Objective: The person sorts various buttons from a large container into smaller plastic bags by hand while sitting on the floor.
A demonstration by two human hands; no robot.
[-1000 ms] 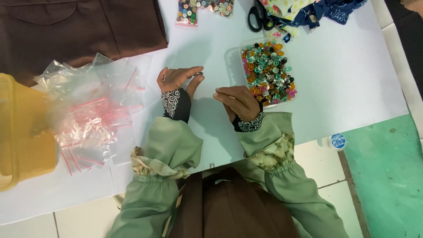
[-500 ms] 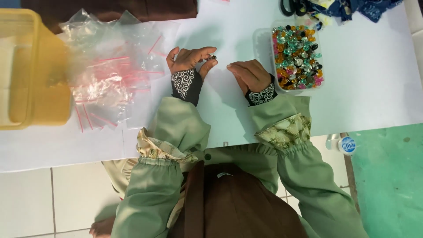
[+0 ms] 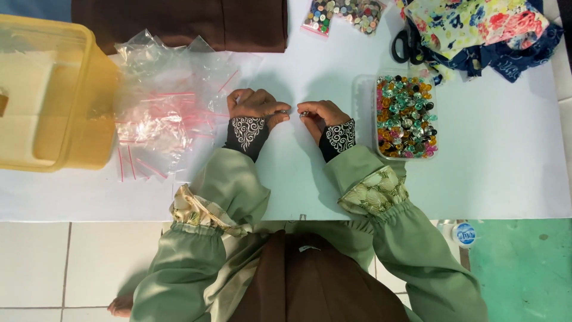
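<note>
**Small pieces pinched over a white table, with little margin for a slip**

The left hand (image 3: 257, 106) and the right hand (image 3: 322, 113) rest on the white table (image 3: 506, 173), fingertips turned toward each other and nearly meeting. Each hand has its thumb and forefinger pressed together on a tiny dark button (image 3: 285, 111), or something like one, with a second piece (image 3: 304, 113) at the right fingertips. The 2 pieces sit just apart, in the bare space between the hands.

Risks, as a judgement: a piece this small could slip from a pinch and roll across the smooth tabletop, toward the edge nearest the person and down to the tiled floor. The clear tray of mixed buttons (image 3: 405, 116) lies just beside the right wrist, so a sideways sweep of that sleeve could nudge it and scatter the contents. The heap of small clear bags with red zip strips (image 3: 161, 113) touches the left hand's side (light, slippery plastic that could slide or catch on the cuff).

Hard to make out: what exactly each pinch holds, since the fingers cover most of it. The yellow plastic box (image 3: 53, 95) is cut off at the left, and its inside reads only as a blur. The scissors (image 3: 406, 45) are half under the floral fabric (image 3: 482, 27), and the second bag of buttons (image 3: 342, 13) runs off the top edge.
</note>
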